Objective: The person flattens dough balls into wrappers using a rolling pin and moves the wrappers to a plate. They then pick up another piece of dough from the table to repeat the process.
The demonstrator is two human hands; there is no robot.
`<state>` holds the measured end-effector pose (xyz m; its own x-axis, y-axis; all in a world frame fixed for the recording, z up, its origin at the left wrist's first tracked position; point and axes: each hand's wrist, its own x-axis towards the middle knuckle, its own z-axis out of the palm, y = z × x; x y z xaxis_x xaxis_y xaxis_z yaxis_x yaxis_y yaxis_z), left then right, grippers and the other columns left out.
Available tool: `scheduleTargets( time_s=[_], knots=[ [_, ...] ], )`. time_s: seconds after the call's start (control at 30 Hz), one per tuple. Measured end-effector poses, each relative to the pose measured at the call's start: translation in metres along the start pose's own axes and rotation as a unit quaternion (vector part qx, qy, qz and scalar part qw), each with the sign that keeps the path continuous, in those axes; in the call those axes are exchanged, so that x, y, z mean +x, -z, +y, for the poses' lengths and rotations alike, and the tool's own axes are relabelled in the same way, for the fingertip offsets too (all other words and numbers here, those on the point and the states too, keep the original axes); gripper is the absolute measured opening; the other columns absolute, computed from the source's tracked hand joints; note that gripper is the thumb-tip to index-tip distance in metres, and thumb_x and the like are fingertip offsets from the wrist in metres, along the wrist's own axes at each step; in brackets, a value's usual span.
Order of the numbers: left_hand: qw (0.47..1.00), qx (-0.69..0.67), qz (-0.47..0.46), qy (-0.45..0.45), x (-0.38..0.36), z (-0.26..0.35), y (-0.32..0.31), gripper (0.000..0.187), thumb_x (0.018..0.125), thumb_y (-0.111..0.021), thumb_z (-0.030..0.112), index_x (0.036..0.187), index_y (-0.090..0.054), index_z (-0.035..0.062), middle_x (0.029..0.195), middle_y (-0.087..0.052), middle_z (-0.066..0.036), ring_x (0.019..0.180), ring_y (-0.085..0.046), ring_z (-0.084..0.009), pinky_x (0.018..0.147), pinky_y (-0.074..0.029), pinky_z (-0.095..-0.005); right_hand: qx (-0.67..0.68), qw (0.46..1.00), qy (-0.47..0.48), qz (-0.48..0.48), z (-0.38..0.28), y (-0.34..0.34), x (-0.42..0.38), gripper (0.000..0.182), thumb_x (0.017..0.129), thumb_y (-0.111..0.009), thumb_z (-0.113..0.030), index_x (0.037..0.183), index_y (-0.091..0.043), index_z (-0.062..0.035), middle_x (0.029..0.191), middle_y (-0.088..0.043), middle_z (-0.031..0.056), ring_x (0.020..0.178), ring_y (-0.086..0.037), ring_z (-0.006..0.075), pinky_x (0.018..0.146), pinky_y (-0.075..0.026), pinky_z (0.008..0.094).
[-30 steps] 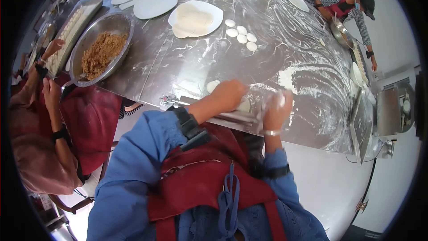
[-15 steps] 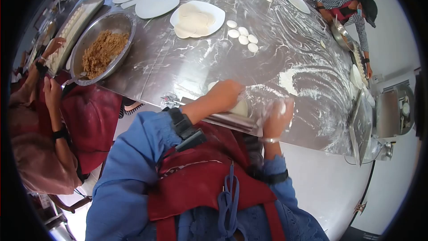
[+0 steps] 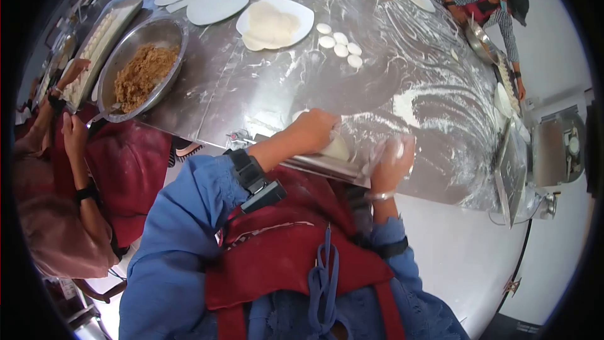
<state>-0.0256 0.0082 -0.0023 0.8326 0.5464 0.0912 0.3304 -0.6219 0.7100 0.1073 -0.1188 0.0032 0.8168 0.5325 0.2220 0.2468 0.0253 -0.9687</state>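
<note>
At the table's near edge, my left hand is closed, its curled fingers over the far side of a flat round dough wrapper. Opposite it, to the right, my right hand is curled and smeared by motion. Something whitish shows at its fingers, but what it grips is hidden. A shiny metal strip runs between the hands, just below the wrapper. Part of another pale dough piece peeks out beyond my left hand. Farther off lie several small flattened dough pieces.
A plate with stacked wrappers stands beyond my hands. On the left is a steel bowl of brown filling, near a co-worker's arms. Loose flour streaks the steel table. Another person works at the far right.
My left hand has shifted slightly left and upward over the wrapper, while my right hand stays close to its place. At the back, a co-worker's hand has come down onto the small dough pieces.
</note>
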Motion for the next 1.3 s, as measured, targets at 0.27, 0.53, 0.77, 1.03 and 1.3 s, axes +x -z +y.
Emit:
scheduleTargets(
  time_s=[0.27, 0.53, 0.77, 1.03, 1.3],
  knots=[
    [0.999, 0.009, -0.028, -0.012, 0.021, 0.014, -0.009, 0.012, 0.071, -0.054, 0.011, 0.081, -0.058, 0.0046, 0.077, -0.059, -0.018, 0.077, -0.056, -0.0364, 0.067, -0.045, -0.0425, -0.158, 0.973, 0.17, 0.004, 0.0, -0.029, 0.042, 0.008, 0.074, -0.051, -0.006, 0.075, -0.044, -0.0019, 0.065, -0.045, 0.0115, 0.058, -0.045, 0.0221, 0.058, -0.039, 0.0329],
    [1.0, 0.004, -0.013, -0.021, 0.01, 0.004, -0.007, 0.012, 0.072, -0.053, 0.01, 0.082, -0.057, 0.0042, 0.075, -0.059, -0.018, 0.074, -0.057, -0.0353, 0.065, -0.045, -0.0403, -0.106, 0.982, 0.154, 0.001, 0.002, -0.019, 0.031, 0.008, 0.072, -0.05, -0.005, 0.076, -0.044, -0.0022, 0.064, -0.044, 0.0105, 0.058, -0.045, 0.0206, 0.057, -0.039, 0.0329],
    [1.0, -0.003, -0.01, 0.004, 0.012, 0.009, -0.003, 0.018, 0.071, -0.053, 0.007, 0.089, -0.058, 0.0027, 0.084, -0.06, -0.021, 0.083, -0.057, -0.0377, 0.072, -0.045, -0.0436, -0.113, 0.982, 0.154, -0.001, 0.0, -0.015, 0.028, 0.007, 0.073, -0.05, -0.004, 0.075, -0.043, -0.0025, 0.063, -0.045, 0.0089, 0.058, -0.046, 0.0201, 0.056, -0.039, 0.0324],
    [0.997, -0.002, 0.055, -0.048, 0.017, 0.009, -0.019, 0.013, 0.073, -0.054, 0.014, 0.082, -0.056, 0.0041, 0.078, -0.058, -0.019, 0.074, -0.055, -0.0377, 0.066, -0.045, -0.0423, -0.112, 0.984, 0.137, -0.005, 0.0, -0.031, 0.044, 0.006, 0.073, -0.048, -0.003, 0.074, -0.042, -0.0023, 0.064, -0.045, 0.0071, 0.06, -0.044, 0.0173, 0.057, -0.04, 0.0317],
    [1.0, 0.0, 0.017, -0.001, -0.001, -0.002, -0.001, 0.014, 0.072, -0.052, 0.01, 0.085, -0.055, 0.0041, 0.078, -0.059, -0.019, 0.074, -0.056, -0.0371, 0.066, -0.045, -0.0425, 0.055, 0.997, -0.059, -0.007, -0.01, 0.0, -0.006, 0.007, 0.075, -0.048, -0.005, 0.074, -0.042, -0.0025, 0.064, -0.045, 0.0101, 0.06, -0.045, 0.0189, 0.057, -0.039, 0.0315]
  ],
)
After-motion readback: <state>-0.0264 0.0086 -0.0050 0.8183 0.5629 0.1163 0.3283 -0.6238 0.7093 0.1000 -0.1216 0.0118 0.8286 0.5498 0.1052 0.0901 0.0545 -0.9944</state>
